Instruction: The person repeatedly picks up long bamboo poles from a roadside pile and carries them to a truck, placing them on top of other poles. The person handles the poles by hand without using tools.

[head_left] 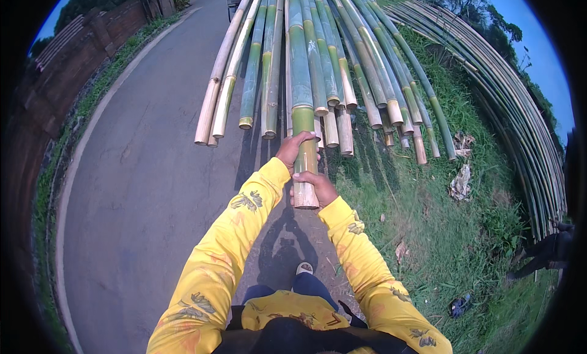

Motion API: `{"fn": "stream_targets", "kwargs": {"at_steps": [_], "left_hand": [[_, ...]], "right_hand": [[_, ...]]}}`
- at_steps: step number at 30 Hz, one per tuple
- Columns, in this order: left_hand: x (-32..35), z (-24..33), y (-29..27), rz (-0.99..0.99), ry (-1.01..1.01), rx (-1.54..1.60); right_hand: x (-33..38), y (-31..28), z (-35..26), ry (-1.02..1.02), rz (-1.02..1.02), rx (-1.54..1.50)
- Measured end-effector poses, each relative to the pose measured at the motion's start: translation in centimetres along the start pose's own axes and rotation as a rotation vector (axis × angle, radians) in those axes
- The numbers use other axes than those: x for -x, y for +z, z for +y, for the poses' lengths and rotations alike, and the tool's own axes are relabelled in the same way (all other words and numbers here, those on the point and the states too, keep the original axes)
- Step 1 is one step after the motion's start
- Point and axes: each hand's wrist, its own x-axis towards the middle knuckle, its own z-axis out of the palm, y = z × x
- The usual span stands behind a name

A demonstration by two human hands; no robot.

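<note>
You stand on a paved road (147, 170) facing the cut ends of a stack of bamboo poles (342, 66). One thick green bamboo pole (301, 109) sticks out nearest you, just right of centre. It is long, rigid and probably heavy, with a smooth, waxy skin; grip near its cut end. Your left hand (293, 147) wraps it from the left, and your right hand (318, 186) clenches it just nearer, by the end.

the person wears a bright yellow shirt with long sleeves (214, 262). it has a grey and orange leaf pattern. dark blue trousers (309, 288) and a light shoe (304, 268) show below.
</note>
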Motion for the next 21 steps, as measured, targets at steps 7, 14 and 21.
{"fn": "stream_targets", "kwargs": {"at_steps": [7,14,21], "left_hand": [[-12.3,6.4,-3.7,0.060,0.020,-0.093],[-25.8,12.1,-8.8,0.098,0.061,-0.054],[-35.9,12.5,-12.9,0.386,0.173,-0.513]], "right_hand": [[-12.8,-1.6,-6.4,-0.030,-0.023,-0.063],[-26.4,-3.2,-12.8,0.015,0.003,-0.036],[-35.5,-6.5,-13.7,0.035,0.108,0.008]]}}
